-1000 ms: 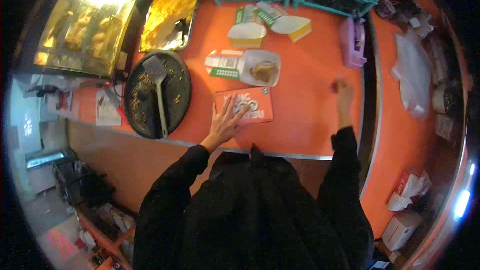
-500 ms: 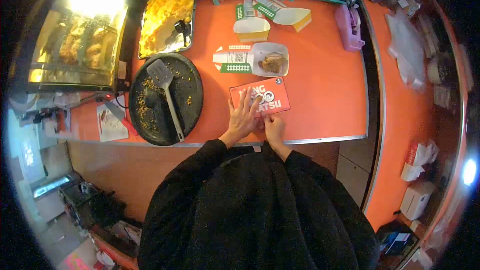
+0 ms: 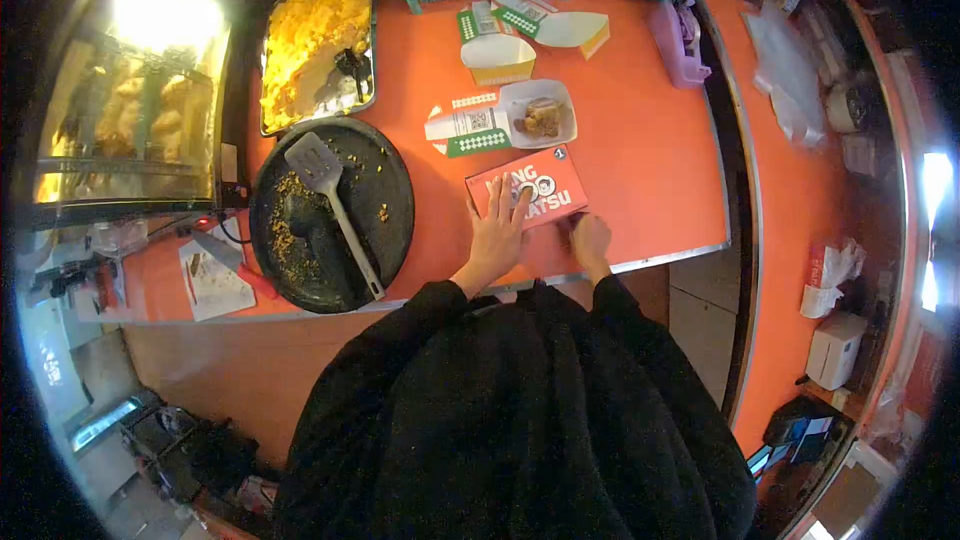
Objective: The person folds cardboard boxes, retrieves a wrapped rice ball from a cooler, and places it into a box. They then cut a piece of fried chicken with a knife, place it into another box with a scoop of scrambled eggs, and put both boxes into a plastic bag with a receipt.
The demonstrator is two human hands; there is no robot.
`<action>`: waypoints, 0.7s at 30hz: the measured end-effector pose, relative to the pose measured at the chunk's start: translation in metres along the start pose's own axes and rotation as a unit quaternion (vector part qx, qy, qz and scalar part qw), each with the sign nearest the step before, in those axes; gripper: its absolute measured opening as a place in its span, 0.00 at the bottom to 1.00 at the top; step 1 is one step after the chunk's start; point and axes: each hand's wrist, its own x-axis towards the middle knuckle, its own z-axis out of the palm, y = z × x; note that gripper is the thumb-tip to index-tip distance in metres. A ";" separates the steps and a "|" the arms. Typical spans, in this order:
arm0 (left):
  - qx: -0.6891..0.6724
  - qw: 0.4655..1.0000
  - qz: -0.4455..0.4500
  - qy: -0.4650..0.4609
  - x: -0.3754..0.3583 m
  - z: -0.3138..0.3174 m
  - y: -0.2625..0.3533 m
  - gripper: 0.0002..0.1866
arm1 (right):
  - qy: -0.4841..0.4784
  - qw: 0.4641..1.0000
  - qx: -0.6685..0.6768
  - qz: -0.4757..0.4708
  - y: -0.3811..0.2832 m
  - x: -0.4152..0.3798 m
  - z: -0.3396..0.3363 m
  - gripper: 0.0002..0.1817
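Note:
A closed red box [image 3: 562, 176] with white lettering lies on the orange counter in front of me. My left hand [image 3: 495, 245] rests flat on its lid, fingers spread. Close to the box's near right edge, my right hand [image 3: 592, 240] is closed; whatever its fingers hold, if anything, is hidden. Just beyond the box sits an open paper food box [image 3: 570, 125] with a piece of brown food [image 3: 541, 118] inside, its printed lid folded out to the left.
Left of my hands, a grey spatula [image 3: 348, 230] lies across a round black pan [image 3: 402, 202] with crumbs. Behind it stands a metal tray [image 3: 372, 90] of yellow food. A red-handled knife [image 3: 262, 285], two more open food boxes [image 3: 498, 70] and a purple tape dispenser [image 3: 680, 58] are around.
My right hand has moved rightward along the near edge of the red box, away from my left hand. The left hand stays on the lid. The camera view has shifted and turned slightly.

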 end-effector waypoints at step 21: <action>-0.655 0.577 -0.416 0.255 0.072 -0.071 -0.096 0.18 | -0.165 0.933 0.290 -0.136 -0.078 0.110 -0.121 0.10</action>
